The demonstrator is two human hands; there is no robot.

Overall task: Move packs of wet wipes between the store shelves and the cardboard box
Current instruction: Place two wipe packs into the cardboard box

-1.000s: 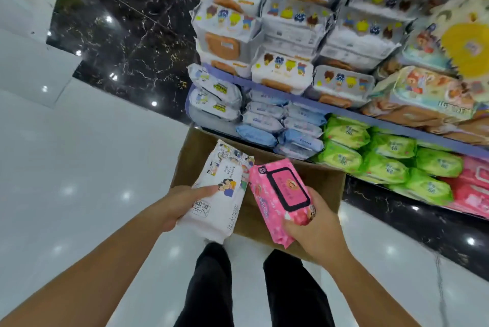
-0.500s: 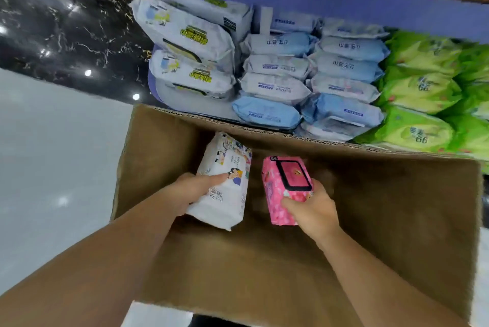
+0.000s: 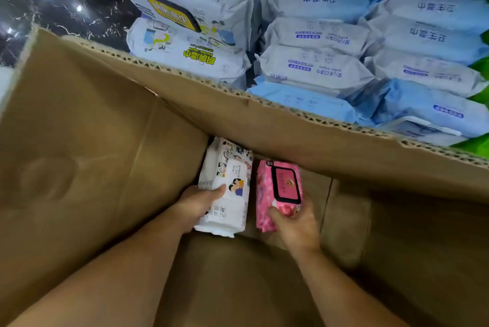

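Here both hands are deep inside the box (image 3: 79, 141), which is brown cardboard with an open top. The left hand (image 3: 195, 205) holds the white pack (image 3: 230, 181) from its left side. The thumb lies on the printed top face, and the other fingers are hidden under the pack. The right hand (image 3: 295, 225) holds the pink pack (image 3: 275, 194) at its near end. Its thumb presses on the top, just below the black-framed lid, and the fingers curl around the right edge.

The two packs are side by side with a narrow gap between them, the white one on the left. Their long sides are almost parallel. The far end of the white pack is in the corner where the left wall meets the far wall. The far end of the pink pack is close to the far wall. I cannot tell whether the packs already rest on the bottom of the box.

Beyond the far rim there are shelf packs in stacks: big pale packs (image 3: 190, 57) with yellow-green print on the left, grey packs (image 3: 315, 67) in the middle, and blue packs (image 3: 304, 102) lower down. A bit of green pack (image 3: 476, 145) shows at the right edge. The dark marble floor (image 3: 66, 4) is at the top left.
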